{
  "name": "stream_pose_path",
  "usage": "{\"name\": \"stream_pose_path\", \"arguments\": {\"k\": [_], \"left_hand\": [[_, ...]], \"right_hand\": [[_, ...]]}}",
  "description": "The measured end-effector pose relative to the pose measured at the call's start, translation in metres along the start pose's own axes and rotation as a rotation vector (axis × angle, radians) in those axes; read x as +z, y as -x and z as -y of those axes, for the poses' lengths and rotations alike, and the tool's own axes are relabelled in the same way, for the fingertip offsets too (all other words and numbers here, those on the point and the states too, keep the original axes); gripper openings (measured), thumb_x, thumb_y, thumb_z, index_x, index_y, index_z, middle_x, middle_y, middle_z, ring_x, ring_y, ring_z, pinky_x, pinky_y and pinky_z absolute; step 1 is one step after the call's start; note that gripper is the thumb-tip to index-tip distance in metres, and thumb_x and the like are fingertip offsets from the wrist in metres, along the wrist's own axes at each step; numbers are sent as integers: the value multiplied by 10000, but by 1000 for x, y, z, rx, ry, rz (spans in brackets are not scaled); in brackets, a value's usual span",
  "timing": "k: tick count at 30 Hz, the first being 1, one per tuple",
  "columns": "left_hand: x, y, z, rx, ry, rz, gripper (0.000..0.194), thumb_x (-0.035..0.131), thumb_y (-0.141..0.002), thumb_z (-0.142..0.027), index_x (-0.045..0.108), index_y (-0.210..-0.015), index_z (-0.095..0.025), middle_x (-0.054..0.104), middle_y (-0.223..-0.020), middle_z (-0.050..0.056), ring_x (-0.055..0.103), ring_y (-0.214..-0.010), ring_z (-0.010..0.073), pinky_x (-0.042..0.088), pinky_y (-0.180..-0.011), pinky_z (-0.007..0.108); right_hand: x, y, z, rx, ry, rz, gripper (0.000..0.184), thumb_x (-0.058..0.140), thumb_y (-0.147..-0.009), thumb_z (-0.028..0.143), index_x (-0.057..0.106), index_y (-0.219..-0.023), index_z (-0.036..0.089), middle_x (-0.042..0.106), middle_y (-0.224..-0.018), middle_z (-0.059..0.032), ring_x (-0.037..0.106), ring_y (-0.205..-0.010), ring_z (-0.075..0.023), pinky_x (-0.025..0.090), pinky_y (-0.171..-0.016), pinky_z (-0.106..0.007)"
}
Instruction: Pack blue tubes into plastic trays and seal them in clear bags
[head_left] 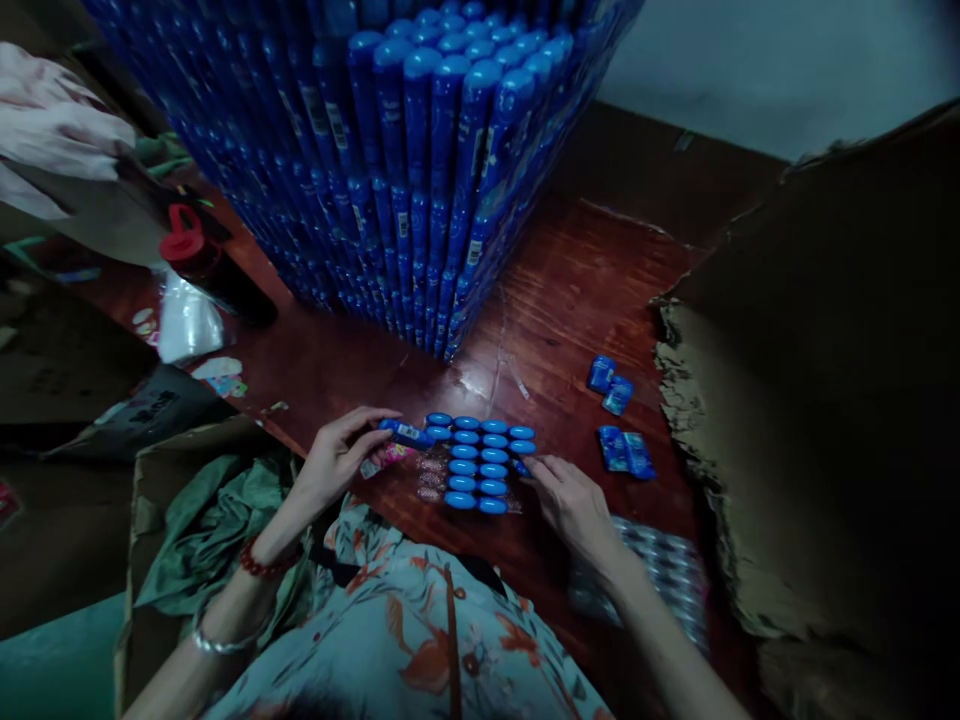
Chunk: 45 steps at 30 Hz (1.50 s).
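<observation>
A clear plastic tray (430, 479) lies on the table in front of me, with rows of small blue oval-topped containers standing in it. Some of its left and right slots show bare plastic. In my left hand (341, 455) a blue container with a barcode label (406, 433) is pinched between thumb and fingers, tilted at the tray's upper left. At the tray's right side my right hand (566, 495) grips another small blue container (520, 467), partly covered by the fingers.
A tall stack of blue containers (405, 210) rises behind the tray. Loose blue containers (626, 452) lie to the right, near torn cardboard (697, 450). Empty clear trays (664, 565) rest by my right forearm. A red-lidded bottle (217, 270) and an open box (150, 480) holding green cloth are left.
</observation>
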<state>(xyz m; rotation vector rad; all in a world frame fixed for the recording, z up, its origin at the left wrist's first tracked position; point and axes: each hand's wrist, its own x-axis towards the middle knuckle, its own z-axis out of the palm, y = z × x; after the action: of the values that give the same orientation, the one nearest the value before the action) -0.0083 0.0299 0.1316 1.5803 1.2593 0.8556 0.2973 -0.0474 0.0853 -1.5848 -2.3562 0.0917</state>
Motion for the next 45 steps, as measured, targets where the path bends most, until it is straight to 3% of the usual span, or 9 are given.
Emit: {"name": "stream_pose_path", "arguments": {"k": [7, 11, 18, 21, 30, 33, 36, 40, 45], "left_hand": [[26, 26, 27, 92, -67, -45, 150, 569, -839, -277, 645, -903, -165, 648, -922, 63, 613, -886, 173, 509, -799, 292], [45, 26, 36, 210, -252, -66, 183, 471, -900, -237, 598, -1022, -188, 615, -981, 68, 603, -914, 161, 511, -812, 292], [44, 28, 53, 515, -706, 139, 416, 311, -892, -60, 447, -1260, -199, 540, -1178, 128, 557, -1067, 203, 513, -836, 323], [45, 24, 44, 593, -807, 198, 452, 289, -844, 8, 448, -1220, -183, 558, -1128, 117, 565, -1034, 193, 505, -858, 314], [61, -12, -4, 445, -1120, 590, 283, 351, -810, 19, 516, -991, -125, 543, -987, 119, 580, -858, 220, 533, -700, 333], [57, -16, 3, 478, -1091, 621, 275, 363, -822, 11, 507, -1008, -132, 536, -1011, 116, 583, -888, 211, 529, -727, 322], [50, -17, 14, 532, -1027, 607, 325, 346, -829, 4, 495, -1083, -132, 547, -1057, 125, 588, -911, 212, 520, -772, 336], [45, -11, 27, 566, -905, 475, 460, 288, -807, 32, 439, -1208, -136, 532, -1148, 140, 568, -1016, 215, 506, -799, 315], [51, -3, 32, 477, -849, 370, 390, 304, -833, -24, 480, -1169, -119, 549, -1056, 131, 585, -863, 200, 501, -683, 293]], "right_hand": [[-10, -20, 11, -77, 208, 238, 257, 411, -845, 74, 618, -955, 180, 617, -833, -63, 580, -719, -167, 427, -678, -283], [-1, -9, 9, -54, 239, 79, 282, 393, -898, 143, 591, -1094, 186, 637, -944, -71, 594, -718, -160, 454, -693, -280], [9, 13, 19, 121, 207, -137, 267, 442, -918, 224, 585, -1140, 187, 612, -1054, -110, 603, -878, -182, 487, -738, -276], [10, 15, 19, 127, 136, -175, 285, 426, -916, 174, 577, -1157, 196, 602, -1028, -102, 595, -844, -156, 490, -706, -243], [-2, 8, 18, 29, -66, -123, 237, 466, -909, 177, 606, -1100, 163, 623, -922, -80, 594, -817, -134, 499, -705, -223], [-10, 10, 4, 158, -146, -183, 260, 474, -911, 240, 592, -1140, 205, 610, -1011, -77, 587, -909, -143, 494, -809, -255], [-17, 15, -33, 506, -28, -267, 430, 452, -904, 389, 494, -1281, 188, 563, -1153, -132, 524, -1086, -228, 434, -942, -394], [-12, 19, -79, 948, 15, 43, 760, 421, -856, 536, 233, -1437, 83, 330, -1398, -261, 331, -1297, -370, 342, -999, -529], [11, 5, -47, 870, 140, 341, 624, 349, -915, 453, 216, -1457, 172, 195, -1486, -235, 254, -1331, -423, 369, -971, -533]]}}
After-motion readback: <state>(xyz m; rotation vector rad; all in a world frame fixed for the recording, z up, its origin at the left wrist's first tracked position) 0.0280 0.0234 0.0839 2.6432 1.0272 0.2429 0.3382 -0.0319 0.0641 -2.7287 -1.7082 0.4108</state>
